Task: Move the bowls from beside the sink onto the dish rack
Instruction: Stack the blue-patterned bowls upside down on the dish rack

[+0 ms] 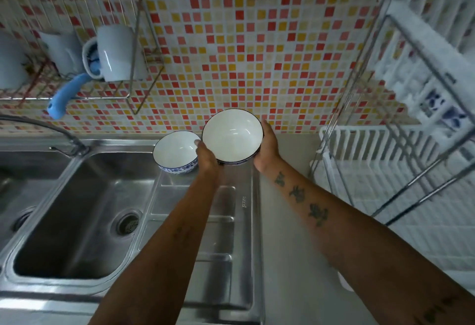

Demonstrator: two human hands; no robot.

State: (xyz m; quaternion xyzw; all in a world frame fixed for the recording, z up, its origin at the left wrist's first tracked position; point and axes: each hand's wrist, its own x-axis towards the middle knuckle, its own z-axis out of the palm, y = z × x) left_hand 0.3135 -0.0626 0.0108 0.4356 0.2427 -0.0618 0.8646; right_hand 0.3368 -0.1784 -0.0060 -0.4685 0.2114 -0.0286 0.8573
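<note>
Head view, from the left: the steel sink [77, 211], then a small bowl [176, 151] resting on the drainboard [205, 222] beside it. Next, the left hand [207, 156] and right hand [267, 150] clasp opposite sides of a larger bowl [232, 136], raised above the drainboard. Farthest right stands the white dish rack [385, 145], well apart from both bowls.

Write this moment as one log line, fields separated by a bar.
step: lifting first bowl | left hand and right hand: hold large bowl | small bowl: on drainboard | dish rack: at right
</note>
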